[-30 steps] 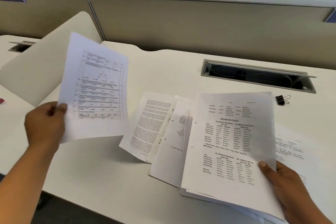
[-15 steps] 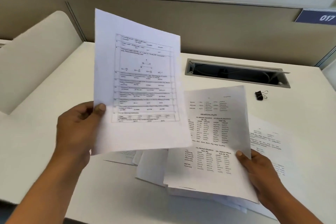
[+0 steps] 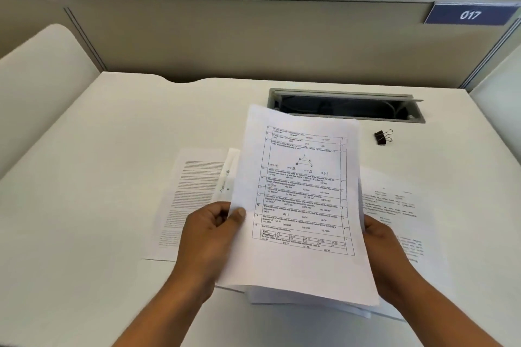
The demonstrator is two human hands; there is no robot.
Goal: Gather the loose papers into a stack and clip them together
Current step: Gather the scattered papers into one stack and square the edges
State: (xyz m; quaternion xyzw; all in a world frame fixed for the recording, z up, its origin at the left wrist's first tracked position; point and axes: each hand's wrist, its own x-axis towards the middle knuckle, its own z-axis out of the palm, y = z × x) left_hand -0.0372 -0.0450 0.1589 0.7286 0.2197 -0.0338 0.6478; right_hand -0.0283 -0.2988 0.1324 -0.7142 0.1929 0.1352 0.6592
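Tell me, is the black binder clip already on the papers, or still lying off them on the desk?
Off. The binder clip lies alone on the bare desk, apart from the stack held in both hands.

A blue sign (image 3: 471, 14) on the far right partition (image 3: 253, 36) reads "017" in white numerals. The top sheet (image 3: 301, 200) of the held papers carries a printed table of numbered questions with a triangle diagram lettered A, B, C; its wording is too blurred to read.
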